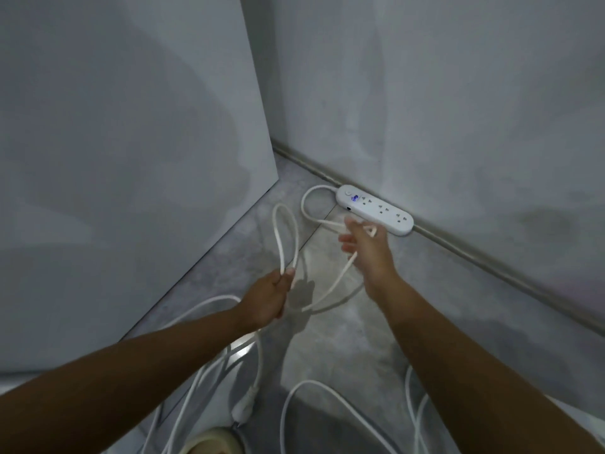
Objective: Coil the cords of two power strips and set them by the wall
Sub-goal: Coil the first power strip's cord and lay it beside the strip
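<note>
L hand (271, 296) pinches cord (278, 237) loop, thumb to forefinger. R hand (363, 244), fingers loosely spread, seemingly catches next strand. Just beyond it: power strip (375, 209), long axis along wall (458, 109) base.

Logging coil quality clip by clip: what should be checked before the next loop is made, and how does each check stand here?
1. Left hand pinches the loop of cord: ok.
2. Right hand grips the cord: cannot tell; the cord crosses it, fingers spread.
3. Power strip lies against the wall: ok.
4. Strip's light off: not ok; a blue light glows.
5. Loose cord on the floor untangled: cannot tell; runs overlap near the plug.
</note>
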